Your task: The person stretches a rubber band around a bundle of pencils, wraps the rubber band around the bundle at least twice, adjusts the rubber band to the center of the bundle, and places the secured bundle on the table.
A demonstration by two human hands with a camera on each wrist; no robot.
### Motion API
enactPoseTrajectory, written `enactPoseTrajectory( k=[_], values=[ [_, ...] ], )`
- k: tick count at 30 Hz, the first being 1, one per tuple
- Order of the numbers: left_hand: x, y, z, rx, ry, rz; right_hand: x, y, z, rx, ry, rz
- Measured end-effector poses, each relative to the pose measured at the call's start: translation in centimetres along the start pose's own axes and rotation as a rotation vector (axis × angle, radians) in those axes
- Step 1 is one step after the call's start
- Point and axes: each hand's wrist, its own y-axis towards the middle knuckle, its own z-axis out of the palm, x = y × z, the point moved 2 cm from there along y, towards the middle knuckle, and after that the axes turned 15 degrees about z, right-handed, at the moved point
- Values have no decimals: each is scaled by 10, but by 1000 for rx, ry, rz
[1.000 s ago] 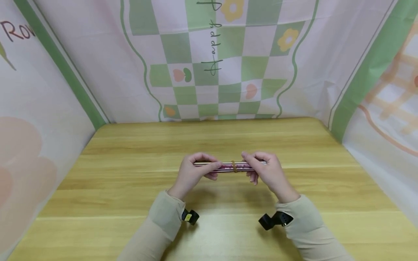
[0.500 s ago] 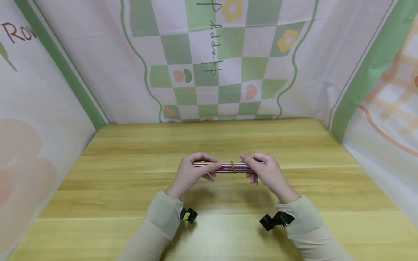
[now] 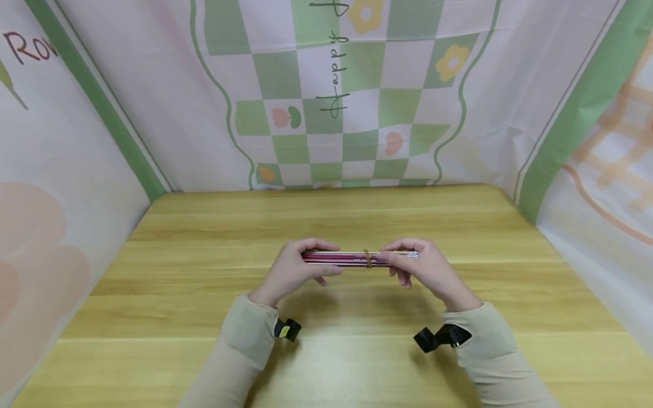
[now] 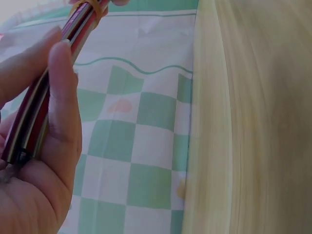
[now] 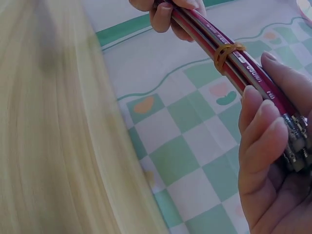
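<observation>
A bundle of dark red, striped pencils (image 3: 347, 256) is held level above the table between both hands. Around its middle, a little toward the right, goes a tan rubber band (image 3: 367, 258), looped more than once in the right wrist view. My left hand (image 3: 293, 267) grips the left end, thumb along the near side and fingers behind. The pencils' plain ends (image 4: 20, 152) sit against that palm. At the other end my right hand (image 3: 425, 266) pinches the bundle just beside the band. Metal ferrules (image 5: 295, 134) and eraser tips point into the right palm.
Below the hands spreads a wood-grain table (image 3: 326, 351). A printed cloth (image 3: 326, 141) with green checks hangs behind its far edge, with more cloth at both sides. Each wrist carries a small black camera, the left (image 3: 288, 329) and the right (image 3: 441, 338).
My left thumb has slid from the bundle's front to its lower edge. The right thumb has come down across the pencils by the band. Both wrists have moved slightly outward.
</observation>
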Motion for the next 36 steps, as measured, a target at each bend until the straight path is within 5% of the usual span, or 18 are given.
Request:
enactPoseTrajectory(
  k=[17, 36],
  values=[
    [6, 2, -2, -2, 293, 71, -13, 10, -7, 42, -55, 15],
    [21, 1, -7, 29, 612, -24, -34, 25, -8, -56, -285, 70]
  ],
)
